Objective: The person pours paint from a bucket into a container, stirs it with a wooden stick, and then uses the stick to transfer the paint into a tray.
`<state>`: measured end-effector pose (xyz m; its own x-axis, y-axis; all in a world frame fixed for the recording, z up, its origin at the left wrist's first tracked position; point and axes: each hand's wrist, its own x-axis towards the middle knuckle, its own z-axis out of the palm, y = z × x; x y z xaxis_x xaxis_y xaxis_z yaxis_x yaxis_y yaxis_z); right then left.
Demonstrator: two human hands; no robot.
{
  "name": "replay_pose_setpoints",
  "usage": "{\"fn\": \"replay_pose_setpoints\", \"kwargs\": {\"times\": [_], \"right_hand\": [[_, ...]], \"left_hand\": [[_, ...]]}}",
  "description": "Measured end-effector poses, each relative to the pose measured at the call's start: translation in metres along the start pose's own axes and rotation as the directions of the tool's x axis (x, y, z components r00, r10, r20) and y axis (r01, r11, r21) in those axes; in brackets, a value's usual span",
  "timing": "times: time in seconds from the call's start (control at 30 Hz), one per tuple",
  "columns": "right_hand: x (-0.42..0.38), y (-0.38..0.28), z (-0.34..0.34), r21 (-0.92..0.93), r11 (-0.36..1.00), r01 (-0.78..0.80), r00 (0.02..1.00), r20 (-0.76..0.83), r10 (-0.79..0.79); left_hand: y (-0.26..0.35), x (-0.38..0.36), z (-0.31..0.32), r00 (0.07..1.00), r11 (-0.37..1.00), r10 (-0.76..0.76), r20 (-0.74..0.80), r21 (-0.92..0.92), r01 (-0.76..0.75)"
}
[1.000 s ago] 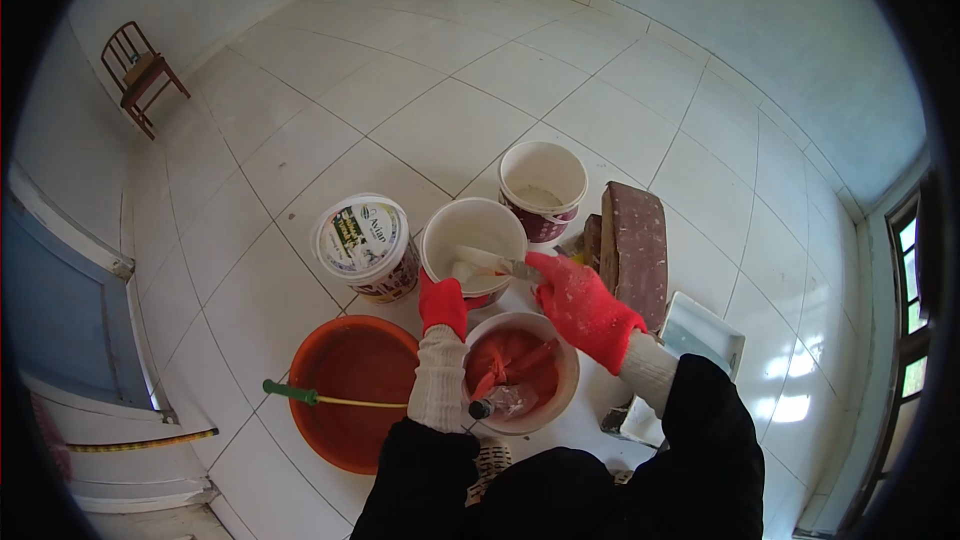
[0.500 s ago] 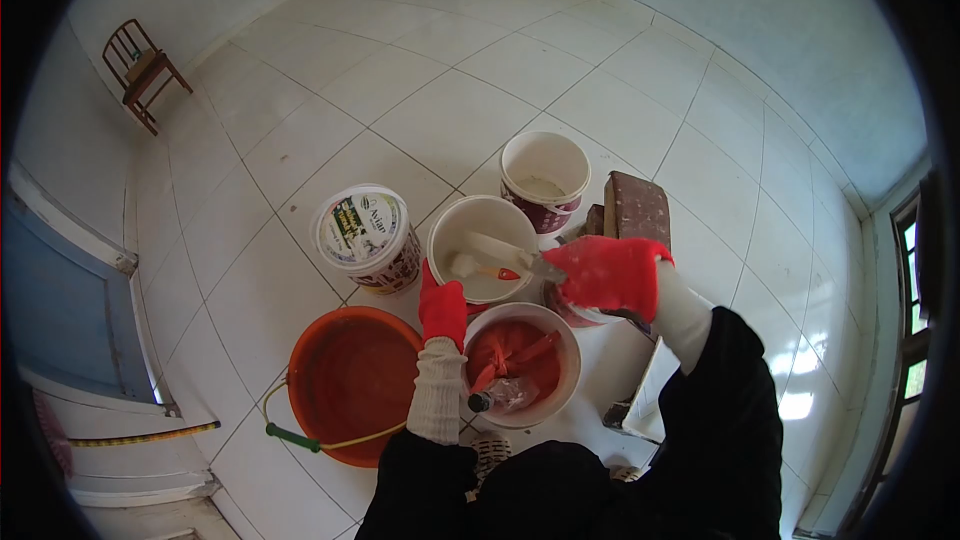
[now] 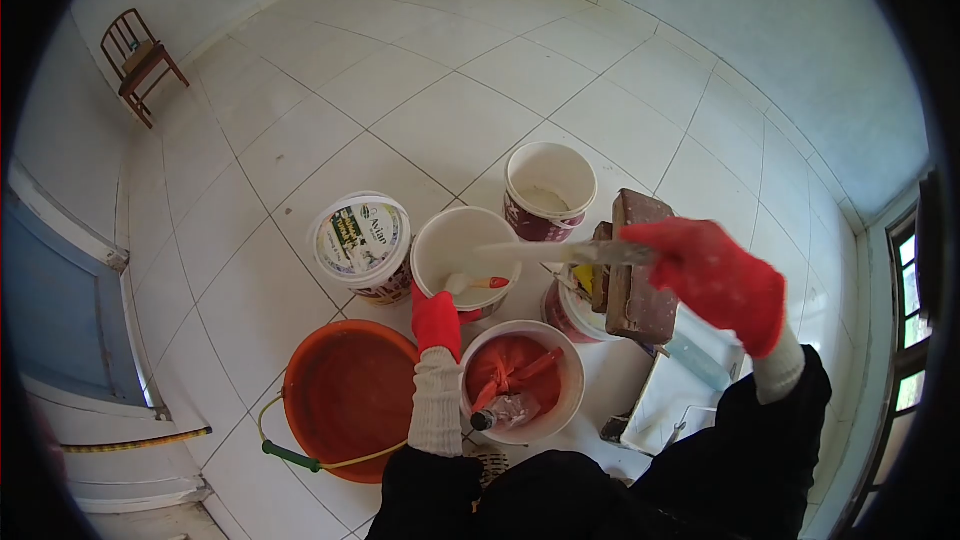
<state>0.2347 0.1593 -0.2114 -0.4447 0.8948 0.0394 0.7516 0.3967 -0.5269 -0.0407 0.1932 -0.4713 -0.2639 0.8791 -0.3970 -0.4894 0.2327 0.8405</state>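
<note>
My left hand (image 3: 438, 325), in a red glove, grips the near rim of a white paint bucket (image 3: 432, 240). Inside that bucket lies a small tool with an orange-red handle (image 3: 492, 283), its other end whitish. In my gloved right hand (image 3: 712, 275) is a long, flat, paint-smeared stick (image 3: 560, 252), darker near the grip; its pale end reaches over the bucket and is blurred by motion. Just beneath that hand stand brown-covered blocks (image 3: 642, 285) on a lidded bucket (image 3: 570, 312).
Around the held bucket stand a lidded Avian paint bucket (image 3: 362, 240), another open bucket (image 3: 550, 180), an orange pail (image 3: 350, 400) and a bucket with a red bag and bottle (image 3: 525, 370). A paint tray (image 3: 665, 395) lies right; a chair (image 3: 145, 65) stands far left.
My right hand has moved right with the stick, drawing it up from inside the bucket to above its rim. My left hand stays on the bucket.
</note>
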Motion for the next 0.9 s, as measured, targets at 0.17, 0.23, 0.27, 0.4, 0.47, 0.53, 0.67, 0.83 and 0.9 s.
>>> {"fn": "replay_pose_setpoints", "kwargs": {"times": [0.17, 0.23, 0.27, 0.4, 0.47, 0.53, 0.67, 0.83, 0.9], "right_hand": [[-0.005, -0.013, -0.045, 0.339, 0.867, -0.364, 0.926, 0.035, 0.375], [-0.007, -0.016, -0.047, 0.362, 0.849, -0.386, 0.916, 0.037, 0.400], [-0.007, -0.016, -0.047, 0.385, 0.830, -0.403, 0.906, 0.038, 0.422], [-0.005, -0.011, -0.034, 0.422, 0.825, -0.375, 0.911, 0.002, 0.413], [-0.003, -0.006, -0.022, 0.474, 0.815, -0.333, 0.932, 0.032, 0.362], [0.001, -0.006, -0.003, 0.501, 0.801, -0.329, 0.938, 0.078, 0.337], [0.027, 0.001, 0.055, 0.135, 0.989, -0.063, 0.997, -0.027, 0.068], [0.050, 0.015, 0.082, -0.383, 0.887, 0.258, 0.959, -0.014, -0.284], [0.070, -0.004, 0.081, -0.738, 0.675, -0.013, 0.912, 0.268, 0.311]], "left_hand": [[-0.004, 0.004, -0.005, 0.999, 1.000, -0.002, -0.042, -0.022, 0.001], [-0.001, 0.000, -0.002, 0.999, 1.000, -0.002, -0.038, -0.012, 0.002], [0.002, -0.002, -0.001, 0.999, 1.000, 0.001, -0.034, 0.000, -0.001], [0.004, -0.003, 0.001, 0.997, 0.998, 0.005, -0.074, 0.062, 0.000], [0.002, 0.001, -0.002, 0.999, 0.997, -0.024, -0.040, 0.069, 0.027], [0.001, 0.001, 0.001, 0.999, 0.997, -0.013, -0.036, 0.072, 0.016], [0.008, -0.009, 0.006, 0.999, 0.990, -0.041, -0.009, 0.135, 0.042], [0.013, -0.020, 0.012, 1.000, 0.981, 0.003, -0.005, 0.193, -0.002], [0.003, -0.017, 0.010, 1.000, 0.985, -0.023, -0.019, 0.171, 0.026]]}}
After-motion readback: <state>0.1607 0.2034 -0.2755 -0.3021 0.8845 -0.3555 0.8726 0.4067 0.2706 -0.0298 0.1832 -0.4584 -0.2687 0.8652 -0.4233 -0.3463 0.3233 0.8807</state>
